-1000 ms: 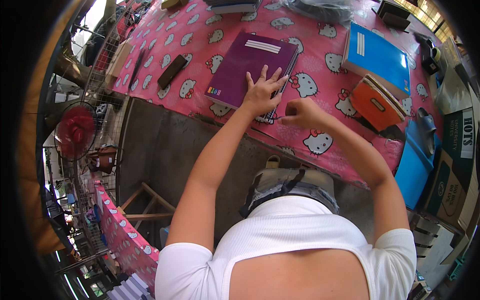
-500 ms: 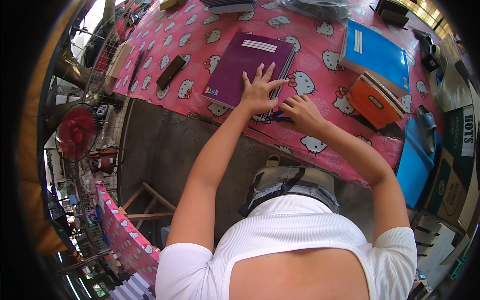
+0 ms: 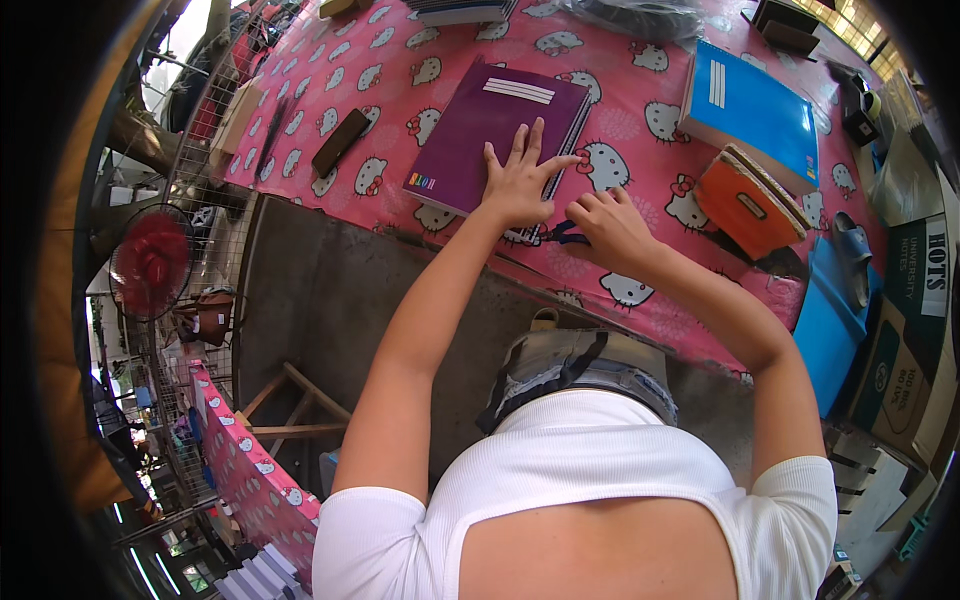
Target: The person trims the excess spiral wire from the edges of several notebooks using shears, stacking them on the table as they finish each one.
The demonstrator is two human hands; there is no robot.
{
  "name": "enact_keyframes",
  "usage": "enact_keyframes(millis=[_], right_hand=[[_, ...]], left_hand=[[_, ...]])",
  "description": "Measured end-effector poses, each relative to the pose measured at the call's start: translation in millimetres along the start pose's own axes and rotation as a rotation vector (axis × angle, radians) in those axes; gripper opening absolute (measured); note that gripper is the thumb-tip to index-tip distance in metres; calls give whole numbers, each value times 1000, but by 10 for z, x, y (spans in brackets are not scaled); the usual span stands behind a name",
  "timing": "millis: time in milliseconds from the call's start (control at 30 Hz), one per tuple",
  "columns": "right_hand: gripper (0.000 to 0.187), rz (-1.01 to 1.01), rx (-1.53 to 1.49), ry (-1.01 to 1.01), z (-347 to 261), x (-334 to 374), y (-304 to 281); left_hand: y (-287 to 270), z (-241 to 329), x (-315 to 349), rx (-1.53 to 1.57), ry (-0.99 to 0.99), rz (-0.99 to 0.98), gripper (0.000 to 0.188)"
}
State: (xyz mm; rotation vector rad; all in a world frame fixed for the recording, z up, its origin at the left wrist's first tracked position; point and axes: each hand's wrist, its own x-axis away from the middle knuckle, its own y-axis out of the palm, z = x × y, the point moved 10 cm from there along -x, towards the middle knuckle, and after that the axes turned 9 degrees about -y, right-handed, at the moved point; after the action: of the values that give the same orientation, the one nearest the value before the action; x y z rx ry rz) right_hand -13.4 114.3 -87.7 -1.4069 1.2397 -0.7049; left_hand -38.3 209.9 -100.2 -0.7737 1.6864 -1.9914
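Observation:
A purple spiral notebook (image 3: 455, 140) lies at an angle on the pink table, its coil along the right edge. My left hand (image 3: 517, 190) rests flat on its lower right part, fingers spread, the thumb reaching across the coil. Close beside it, my right hand (image 3: 615, 235) is curled around the dark blue handles of a small plier-like tool (image 3: 568, 232). The tool's tip meets the coil's near end at the notebook's bottom corner. My left wrist partly covers that corner, so the jaws are hard to make out.
Right of my hands stand an orange wooden block-like holder (image 3: 745, 205) and a stack of blue notebooks (image 3: 755, 115). A dark oblong object (image 3: 340, 142) lies to the left. Clear plastic (image 3: 635, 18) sits at the back. The table's near edge (image 3: 470, 250) runs below my wrists.
My right hand has shifted slightly right and its fingers have loosened a little, showing more of the tool's handles. The left hand and notebook stay nearly still.

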Motion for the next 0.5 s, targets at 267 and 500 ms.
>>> enact_keyframes(millis=[267,500], right_hand=[[42,-64,-247,36,71,-170,133],[43,-372,-414,412,224,-81,324]], left_hand=[[9,-15,13,10,9,8,74],[18,-17,5,19,9,-7,74]])
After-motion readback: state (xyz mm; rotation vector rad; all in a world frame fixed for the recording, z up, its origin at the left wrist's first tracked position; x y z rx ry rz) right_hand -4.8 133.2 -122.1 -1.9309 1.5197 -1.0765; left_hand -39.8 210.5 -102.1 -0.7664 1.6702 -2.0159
